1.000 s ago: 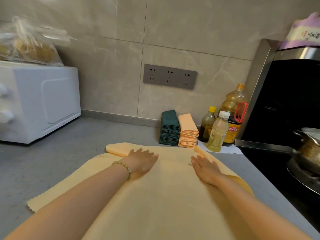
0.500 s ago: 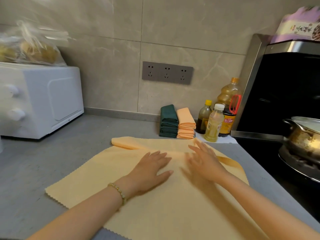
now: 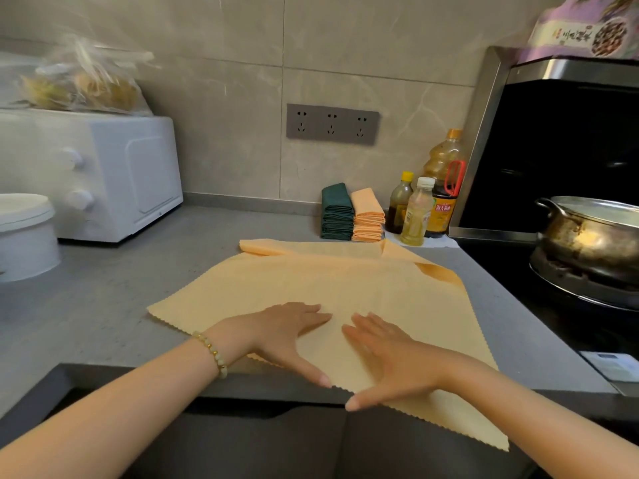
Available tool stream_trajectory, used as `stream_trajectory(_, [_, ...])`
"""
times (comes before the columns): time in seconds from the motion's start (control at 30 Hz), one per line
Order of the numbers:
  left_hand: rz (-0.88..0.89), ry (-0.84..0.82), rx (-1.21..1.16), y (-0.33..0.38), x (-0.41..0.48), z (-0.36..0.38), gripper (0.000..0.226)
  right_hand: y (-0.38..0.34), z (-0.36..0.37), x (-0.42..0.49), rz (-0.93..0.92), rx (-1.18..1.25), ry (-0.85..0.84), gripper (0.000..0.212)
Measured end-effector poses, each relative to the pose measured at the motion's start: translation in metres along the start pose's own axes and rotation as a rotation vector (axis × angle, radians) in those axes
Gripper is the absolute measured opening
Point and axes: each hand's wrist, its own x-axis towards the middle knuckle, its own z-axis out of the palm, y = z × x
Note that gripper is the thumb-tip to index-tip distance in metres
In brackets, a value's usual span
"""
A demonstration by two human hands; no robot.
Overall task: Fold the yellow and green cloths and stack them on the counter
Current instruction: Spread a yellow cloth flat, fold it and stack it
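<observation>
My left hand (image 3: 288, 335) and right hand (image 3: 387, 356) lie flat, fingers straight, on the cloth (image 3: 345, 274). I should smooth outward before folding, keeping edges matched.

A beaded bracelet (image 3: 211, 354) rings the left wrist: rounded, pale milky-green beads in a single row, with smaller gold beads set among them. Behind the bracelet the left forearm (image 3: 121, 409) is bare to the edge of view. Across from the bracelet the right forearm (image 3: 536, 402) is bare likewise. Ahead of the bracelet, the left grip (image 3: 287, 331) shows short, rounded nails.
</observation>
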Motion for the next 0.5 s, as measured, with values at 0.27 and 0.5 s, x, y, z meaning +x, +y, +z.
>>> stream_trajectory(0.27, [0.034, 0.079, 0.033, 0.006, -0.016, 0.013, 0.088, -0.021, 0.016, -0.019, -0.029, -0.024, 0.246, 0.059])
stream_trajectory(0.5, [0.001, 0.188, -0.032, 0.006, -0.021, -0.012, 0.036, 0.013, -0.007, -0.021, 0.079, -0.002, 0.291, 0.033])
